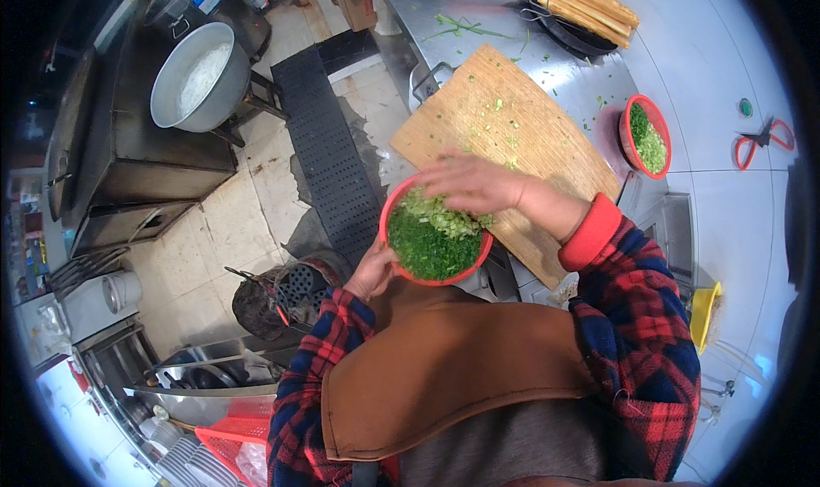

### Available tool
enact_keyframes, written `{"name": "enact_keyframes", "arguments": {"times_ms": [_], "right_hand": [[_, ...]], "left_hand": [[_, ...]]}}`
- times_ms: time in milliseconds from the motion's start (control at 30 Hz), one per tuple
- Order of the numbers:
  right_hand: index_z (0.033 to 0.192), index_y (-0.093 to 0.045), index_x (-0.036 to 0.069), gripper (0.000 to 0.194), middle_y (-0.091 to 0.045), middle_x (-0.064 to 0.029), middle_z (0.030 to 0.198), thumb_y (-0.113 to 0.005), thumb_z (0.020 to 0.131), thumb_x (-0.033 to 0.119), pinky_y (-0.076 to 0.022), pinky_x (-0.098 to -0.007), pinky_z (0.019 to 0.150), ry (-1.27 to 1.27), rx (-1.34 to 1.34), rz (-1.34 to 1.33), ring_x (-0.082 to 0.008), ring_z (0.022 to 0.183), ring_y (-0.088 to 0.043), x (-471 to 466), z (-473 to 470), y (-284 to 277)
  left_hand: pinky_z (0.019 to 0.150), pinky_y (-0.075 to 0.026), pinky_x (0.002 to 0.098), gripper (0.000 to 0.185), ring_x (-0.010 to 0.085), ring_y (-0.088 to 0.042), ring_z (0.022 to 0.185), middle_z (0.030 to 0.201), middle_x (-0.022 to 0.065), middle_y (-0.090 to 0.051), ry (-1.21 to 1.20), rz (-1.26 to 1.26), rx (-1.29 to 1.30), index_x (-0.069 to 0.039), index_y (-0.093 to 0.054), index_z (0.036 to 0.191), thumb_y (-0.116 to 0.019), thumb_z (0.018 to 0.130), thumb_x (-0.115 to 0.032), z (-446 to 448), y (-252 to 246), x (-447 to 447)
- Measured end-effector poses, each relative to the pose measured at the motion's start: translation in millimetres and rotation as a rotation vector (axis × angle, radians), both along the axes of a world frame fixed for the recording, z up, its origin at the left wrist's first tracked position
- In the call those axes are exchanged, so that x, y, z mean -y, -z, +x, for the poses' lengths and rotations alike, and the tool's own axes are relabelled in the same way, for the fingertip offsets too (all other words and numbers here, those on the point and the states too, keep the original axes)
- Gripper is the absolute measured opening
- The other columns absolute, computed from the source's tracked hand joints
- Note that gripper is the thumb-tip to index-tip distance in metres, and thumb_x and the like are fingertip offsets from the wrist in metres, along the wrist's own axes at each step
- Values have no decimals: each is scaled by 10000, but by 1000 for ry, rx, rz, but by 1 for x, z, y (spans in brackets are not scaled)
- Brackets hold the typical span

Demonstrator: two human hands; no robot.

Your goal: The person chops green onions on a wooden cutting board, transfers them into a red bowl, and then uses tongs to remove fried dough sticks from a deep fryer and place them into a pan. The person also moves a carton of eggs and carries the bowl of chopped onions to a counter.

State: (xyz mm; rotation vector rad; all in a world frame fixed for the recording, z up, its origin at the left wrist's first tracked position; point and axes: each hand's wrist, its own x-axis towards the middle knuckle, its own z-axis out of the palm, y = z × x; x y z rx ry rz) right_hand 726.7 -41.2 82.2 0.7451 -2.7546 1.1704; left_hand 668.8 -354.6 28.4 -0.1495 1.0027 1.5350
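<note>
My left hand (pixel 373 271) grips the left side of a red plastic bowl (pixel 382 225), held at the near edge of the wooden cutting board (pixel 544 128). Dark green chopped scallion (pixel 435 250) fills the near part of the bowl. Pale chopped scallion stalk (pixel 448 218) lies in its far part. Over the far rim and the pale pieces is my right hand (pixel 477 182), blurred, its fingers stretched out to the left; its palm side is hidden. Scallion bits are scattered on the board.
A second red bowl (pixel 668 134) of chopped scallion stands right of the board on the steel counter (pixel 442 35). Fried dough sticks (pixel 583 6) lie over a black pan (pixel 570 35). Left are a metal basin (pixel 163 106) on a stool and a coal bucket (pixel 262 304). Red-handled scissors (pixel 762 141) hang on the wall.
</note>
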Motion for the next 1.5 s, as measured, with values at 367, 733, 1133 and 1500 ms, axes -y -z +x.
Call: {"name": "enact_keyframes", "arguments": {"times_ms": [367, 733, 1133, 1500], "right_hand": [[1460, -465, 73, 546, -437, -168, 1521, -489, 1008, 377, -224, -483, 1209, 548, -3, 246, -346, 1458, -333, -93, 41, 37], [1432, -458, 11, 525, -467, -227, 1467, -553, 935, 152, -311, -487, 1154, 688, 14, -57, -404, 1383, -410, 51, 86, 28], [1396, -489, 7, 469, -476, -224, 1463, -479, 992, 246, -288, -459, 1176, 523, -9, -176, -395, 1389, -413, 25, 80, 36], [1444, -430, 16, 619, -395, -205, 1531, -631, 907, 249, -236, -462, 1214, 493, 41, 309, -368, 1453, -322, -17, 16, 37]], "left_hand": [[810, -534, 349, 672, 184, -592, 986, 1208, 69, -566, 51, 0, 22, -74, -380, 1466, -455, 809, 49, -4, 21, 5], [786, -530, 316, 563, 165, -616, 961, 1143, 60, -630, 8, 108, 40, -24, -463, 1392, -484, 833, 35, 7, 42, 12], [937, -525, 353, 690, 193, -599, 1125, 1293, 84, -579, -9, 134, 56, -67, -362, 1488, -478, 818, 51, 15, 28, 6], [976, -540, 411, 651, 256, -618, 1156, 1335, 130, -570, 17, 111, 31, -23, -358, 1482, -456, 843, 55, 6, 47, 9]]}}
